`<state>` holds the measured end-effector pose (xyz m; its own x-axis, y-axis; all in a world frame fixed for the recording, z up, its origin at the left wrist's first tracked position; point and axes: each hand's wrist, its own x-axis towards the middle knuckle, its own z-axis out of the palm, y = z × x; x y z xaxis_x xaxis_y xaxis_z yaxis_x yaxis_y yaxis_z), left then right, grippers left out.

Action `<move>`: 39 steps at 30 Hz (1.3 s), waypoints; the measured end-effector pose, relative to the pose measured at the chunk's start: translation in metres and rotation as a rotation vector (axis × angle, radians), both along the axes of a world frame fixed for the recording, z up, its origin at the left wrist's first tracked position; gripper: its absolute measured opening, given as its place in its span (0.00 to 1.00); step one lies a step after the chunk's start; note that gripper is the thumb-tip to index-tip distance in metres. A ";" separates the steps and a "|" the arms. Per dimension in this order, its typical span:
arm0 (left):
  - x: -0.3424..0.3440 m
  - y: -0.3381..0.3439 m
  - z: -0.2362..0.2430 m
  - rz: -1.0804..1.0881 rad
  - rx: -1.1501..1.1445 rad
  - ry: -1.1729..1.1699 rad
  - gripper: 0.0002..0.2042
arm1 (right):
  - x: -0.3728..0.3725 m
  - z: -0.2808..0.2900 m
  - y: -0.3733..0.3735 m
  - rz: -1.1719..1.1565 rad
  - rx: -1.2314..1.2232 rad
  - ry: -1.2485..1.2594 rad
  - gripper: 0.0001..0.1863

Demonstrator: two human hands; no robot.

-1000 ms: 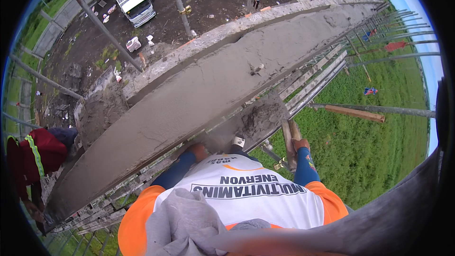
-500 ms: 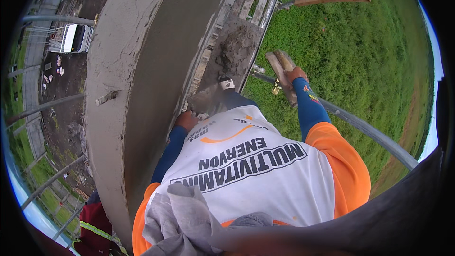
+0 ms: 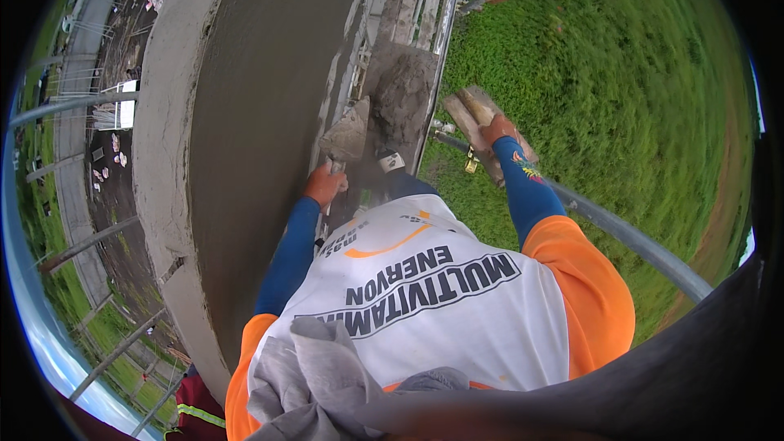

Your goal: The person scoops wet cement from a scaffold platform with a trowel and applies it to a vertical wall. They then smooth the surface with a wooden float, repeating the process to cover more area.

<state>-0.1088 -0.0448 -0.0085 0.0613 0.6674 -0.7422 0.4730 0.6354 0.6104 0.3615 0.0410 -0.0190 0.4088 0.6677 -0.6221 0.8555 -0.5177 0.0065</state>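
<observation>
Left fingers [image 3: 328,183] grip trowel [image 3: 348,135] near concrete edge [image 3: 329,82]; right fingers [image 3: 495,128], apparently, a wooden float [image 3: 469,128] over open grass [image 3: 621,114].

Grey trowel [image 3: 346,132]; tan float [image 3: 468,125]; blue sleeves [image 3: 524,200]; white-and-orange shirt [image 3: 465,343]

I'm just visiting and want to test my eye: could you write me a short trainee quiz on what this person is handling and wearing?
1. What does the left hand hold?
A) a hammer
B) a trowel
C) a paintbrush

2. True or false: the right hand is empty.

3. Fill the gap: the right short sleeve is coloured ____.

Key: 1. B. 2. False; it grips a wooden float. 3. Orange.
</observation>
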 end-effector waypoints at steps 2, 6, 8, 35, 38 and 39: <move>0.023 0.026 0.024 0.103 -0.119 -0.139 0.13 | -0.011 0.001 0.004 0.035 0.050 0.039 0.29; 0.073 0.080 0.070 0.091 -0.134 -0.222 0.14 | -0.051 0.007 0.010 -0.020 0.216 0.222 0.27; 0.103 0.100 0.082 0.117 -0.093 -0.295 0.15 | -0.075 0.009 0.012 -0.060 0.308 0.300 0.28; 0.186 0.115 0.044 -0.160 0.587 -0.177 0.21 | -0.159 0.010 -0.020 -0.415 0.718 0.562 0.21; 0.171 0.098 0.028 -0.249 0.695 -0.095 0.17 | -0.158 -0.017 -0.028 -0.551 0.706 0.495 0.23; 0.162 0.092 0.020 -0.169 0.504 -0.121 0.16 | -0.156 -0.029 -0.030 -0.619 0.684 0.497 0.23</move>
